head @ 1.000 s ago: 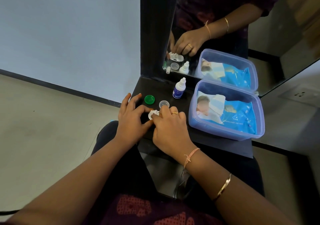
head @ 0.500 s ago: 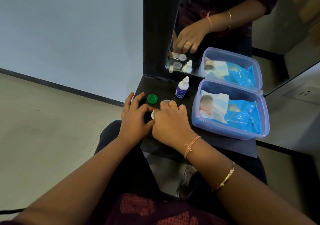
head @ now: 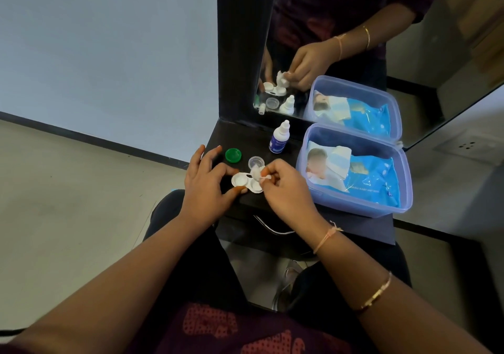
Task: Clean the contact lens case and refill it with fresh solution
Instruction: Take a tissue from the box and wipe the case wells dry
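Your right grip (head: 283,190) has lifted off the lens case (head: 240,181), now uncovered, and pinches a white wad (head: 256,173) over the right well. Your left grip (head: 207,187) pinches the left well. The case lies wells-up, long axis left to right, near the surface's (head: 245,138) front edge. The green cap (head: 233,154) and clear cap (head: 256,161) sit just behind it, and the tub (head: 351,209) is near on the right.

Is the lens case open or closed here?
Open: the lens case shows a bare well; the green cap and clear cap sit apart on the shelf.
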